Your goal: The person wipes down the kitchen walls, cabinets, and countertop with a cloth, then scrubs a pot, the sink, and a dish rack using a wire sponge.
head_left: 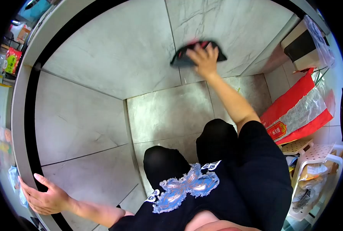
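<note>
My right hand [204, 61] is stretched forward with its fingers spread over a black cloth [183, 58] with some red on it. It presses the cloth against the grey marbled wall tiles [140, 46]; hand and cloth are smeared by motion. At the lower left, my left hand [44, 196] lies on the pale counter edge [19, 127], thumb apart from the other fingers and nothing held in it. My black-clad knees are bent between the tiled surfaces.
On the right stands a red and clear plastic bag [294, 111], above a white basket [319, 154] with packets inside. A beige and black box [302, 46] is behind it. Packages [12, 60] line the far left. The tiled floor [171, 111] lies ahead of my knees.
</note>
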The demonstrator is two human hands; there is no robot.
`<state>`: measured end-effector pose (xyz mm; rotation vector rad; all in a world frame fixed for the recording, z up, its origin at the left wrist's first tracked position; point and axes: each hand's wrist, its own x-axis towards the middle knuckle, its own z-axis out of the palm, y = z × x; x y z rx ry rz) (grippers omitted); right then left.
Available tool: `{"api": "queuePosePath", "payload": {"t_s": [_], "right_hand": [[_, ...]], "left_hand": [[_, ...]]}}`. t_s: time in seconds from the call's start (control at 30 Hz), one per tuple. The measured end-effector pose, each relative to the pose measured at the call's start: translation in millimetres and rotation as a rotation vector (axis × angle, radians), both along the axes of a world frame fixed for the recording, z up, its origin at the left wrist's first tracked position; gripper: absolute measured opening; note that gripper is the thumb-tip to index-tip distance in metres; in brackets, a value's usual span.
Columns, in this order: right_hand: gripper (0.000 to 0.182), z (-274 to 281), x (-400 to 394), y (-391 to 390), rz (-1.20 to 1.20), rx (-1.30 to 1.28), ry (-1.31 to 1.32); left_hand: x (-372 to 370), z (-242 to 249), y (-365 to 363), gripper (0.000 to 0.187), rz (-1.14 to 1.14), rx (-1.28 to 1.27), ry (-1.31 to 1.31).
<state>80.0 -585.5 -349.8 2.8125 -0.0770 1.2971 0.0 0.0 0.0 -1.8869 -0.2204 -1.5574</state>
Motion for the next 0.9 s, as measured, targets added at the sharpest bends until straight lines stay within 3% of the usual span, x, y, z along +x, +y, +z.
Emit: {"api": "queuePosePath", "payload": {"t_s": [0.03, 0.1, 0.17, 0.2, 0.23, 0.3, 0.43, 0.5, 0.6, 0.7, 0.77, 0.83, 0.9], "right_hand": [[0.075, -36.3, -9.6, 12.7, -0.078, -0.226, 0.155], [0.059, -101.8, -30.2, -1.0, 0.219, -0.217, 0.325], [0.058, -92.2, -50.5, 3.2, 0.163, -0.455, 0.487], [0.058, -66.4, -43.5, -4.4, 0.252, -0.360, 0.392], [0.059, -47.3, -39.1, -12.5, 0.289, -0.446, 0.403], [0.063, 2.7, -22.0, -16.2, 0.289, -0.561, 0.156], [0.090, 128.5, -10.9, -25.6, 0.281, -0.433, -0.068], [0.091, 177.5, -18.5, -48.3, 0.160, -0.285, -0.146], [0.081, 204.7, -40.5, -111.4, 0.036, -0.007, -0.528], [0.067, 182.5, -66.7, -153.7, -0.051, 0.267, -0.877], [0.062, 113.5, -69.6, -161.0, -0.183, 0.670, -0.803], [0.056, 59.0, -63.5, -137.2, -0.402, 0.651, -0.719], [0.053, 22.6, -59.5, -91.6, -0.480, 0.893, -0.404]], "left_hand": [[1.3, 4.4, 6.1, 0.049, 0.004, 0.031, 0.003], [-6.3, 5.5, -2.5, 0.049, -0.008, 0.060, -0.008], [-12.6, 9.0, -6.5, 0.044, -0.024, 0.065, 0.103], [-15.3, 5.1, -14.2, 0.044, -0.042, 0.041, 0.116], [-15.1, 4.4, -14.7, 0.044, -0.062, 0.037, 0.103], [-12.8, 7.0, -10.8, 0.045, -0.097, 0.051, 0.108], [-4.4, 3.7, -39.1, 0.035, -0.264, -0.017, -0.071], [0.8, -1.2, -61.3, 0.034, -0.420, -0.065, -0.103], [5.1, -21.8, -83.3, 0.031, -0.596, 0.029, 0.172], [1.6, -61.7, -82.1, 0.035, -0.688, 0.137, 0.404], [-1.9, -91.3, -78.9, 0.035, -0.743, 0.039, 0.490], [-1.9, -116.6, -91.1, 0.035, -0.803, -0.067, 0.565], [0.5, -134.7, -116.9, 0.032, -0.968, -0.375, 0.705]]}}
